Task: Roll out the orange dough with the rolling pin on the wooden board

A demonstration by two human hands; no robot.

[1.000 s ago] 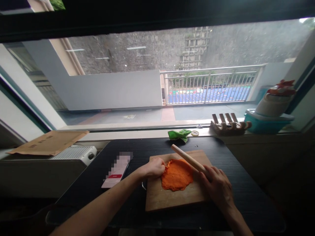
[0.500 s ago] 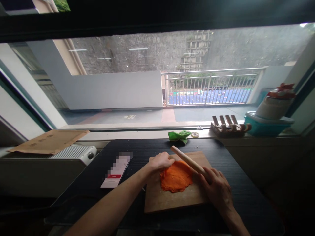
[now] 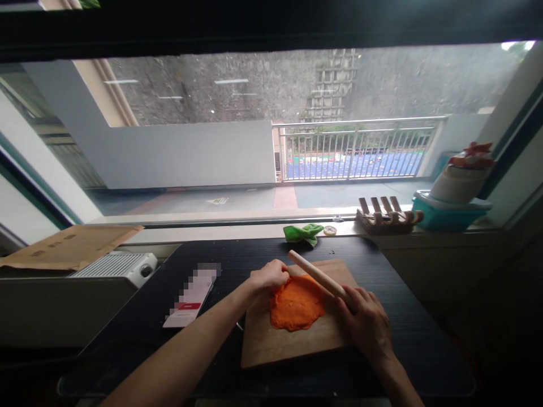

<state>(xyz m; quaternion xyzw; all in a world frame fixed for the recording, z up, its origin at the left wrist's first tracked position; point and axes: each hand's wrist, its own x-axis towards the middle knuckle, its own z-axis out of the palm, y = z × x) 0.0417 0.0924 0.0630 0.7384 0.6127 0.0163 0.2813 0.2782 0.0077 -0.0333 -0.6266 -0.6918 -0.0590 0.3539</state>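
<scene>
A flattened sheet of orange dough (image 3: 297,305) with an uneven edge lies on a wooden board (image 3: 271,351). At its far left edge my left hand (image 3: 274,275) is closed, fingers curled onto the dough; the fingertips are partly hidden. My right hand (image 3: 367,319) grips the near end of a wooden rolling pin (image 3: 316,272). The pin slants up and left along the dough's right side, its free end over the back of the board.
The board rests on a black table (image 3: 407,333). A phone (image 3: 193,305) lies left of my forearm. Behind the board are a green cloth (image 3: 302,233), a brown rack (image 3: 384,217) and a teal box (image 3: 452,213) by the window. A brown paper envelope (image 3: 72,246) lies at far left.
The view has turned slightly right, so everything sits further left in it. Both hands keep nearly the same places, the left at the dough's edge, the right on the rolling pin.
</scene>
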